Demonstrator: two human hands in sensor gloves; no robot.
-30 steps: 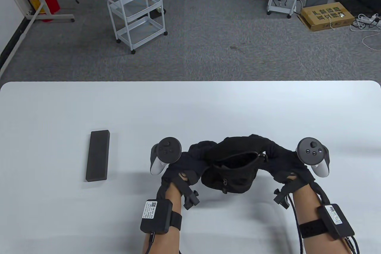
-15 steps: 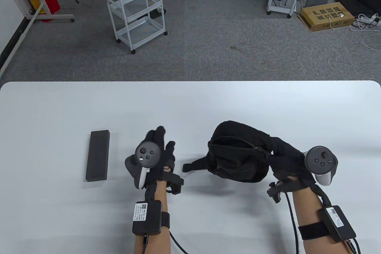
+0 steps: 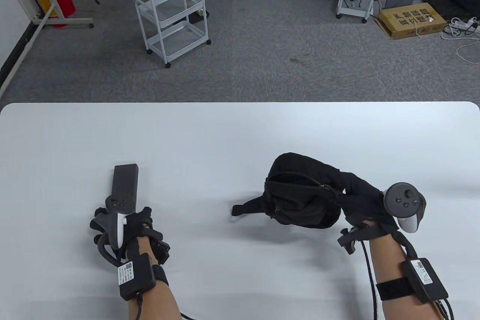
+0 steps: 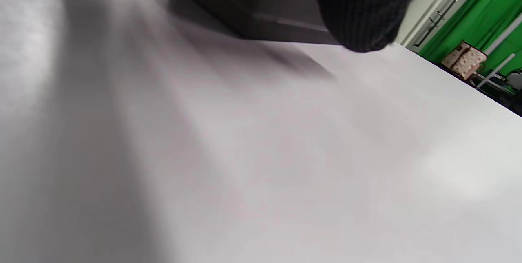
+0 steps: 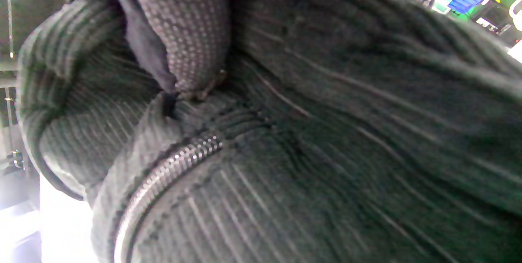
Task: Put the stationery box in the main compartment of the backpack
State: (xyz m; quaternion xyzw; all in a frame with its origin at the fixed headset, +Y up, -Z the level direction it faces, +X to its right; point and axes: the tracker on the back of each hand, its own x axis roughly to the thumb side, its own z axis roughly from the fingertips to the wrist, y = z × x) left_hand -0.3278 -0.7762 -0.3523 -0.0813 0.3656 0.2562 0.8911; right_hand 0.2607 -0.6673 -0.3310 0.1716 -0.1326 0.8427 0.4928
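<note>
The near end of the box (image 3: 125, 185) is hidden under the left hand (image 3: 123, 228) and its tracker; whether the fingers grip it cannot be told; in the left wrist view the box (image 4: 253, 6) is cut by the top edge and a fingertip (image 4: 363, 10) covers part; the right wrist view is blurred, filled by the backpack (image 5: 310, 132).

1. Bare white table (image 3: 232, 136) lies between the stationery box (image 3: 125, 181) and the backpack (image 3: 300, 192), well apart, so a hand could cross there.
2. One black strap (image 3: 247, 209) juts left from the backpack into that stretch.
3. The backpack's zipped mouth gapes upward; the right hand (image 3: 362, 200) grips its right side, blocking entry from there.
4. The left hand (image 3: 120, 226) covers the box's near end.
</note>
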